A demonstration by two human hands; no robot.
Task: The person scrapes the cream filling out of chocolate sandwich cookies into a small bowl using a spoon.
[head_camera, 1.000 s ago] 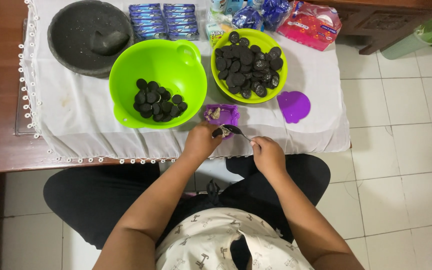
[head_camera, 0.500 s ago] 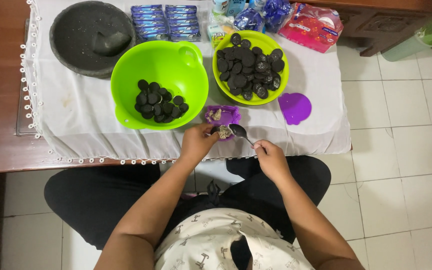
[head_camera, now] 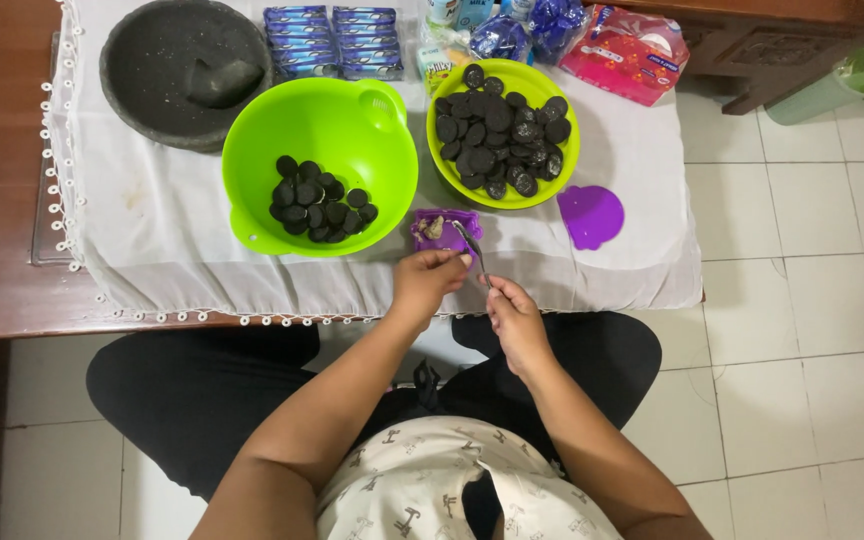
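Observation:
My left hand (head_camera: 426, 283) is curled at the table's front edge, its fingers pinched on something small that I cannot make out. My right hand (head_camera: 514, 318) grips a metal spoon (head_camera: 470, 242) whose tip reaches into a small purple container (head_camera: 445, 231) holding a pale lump. A large green bowl (head_camera: 319, 166) with several dark round cookies sits to the left. A smaller green bowl (head_camera: 503, 133) heaped with dark cookies stands behind the container.
A purple lid (head_camera: 590, 215) lies right of the container. A grey stone mortar (head_camera: 186, 69) with a pestle sits back left. Blue cookie packs (head_camera: 334, 40) and a pink package (head_camera: 632, 52) line the back edge. White cloth (head_camera: 142, 230) covers the wooden table.
My right hand has shifted slightly and the spoon's tip has moved into the purple container. My left hand stays by the front edge.

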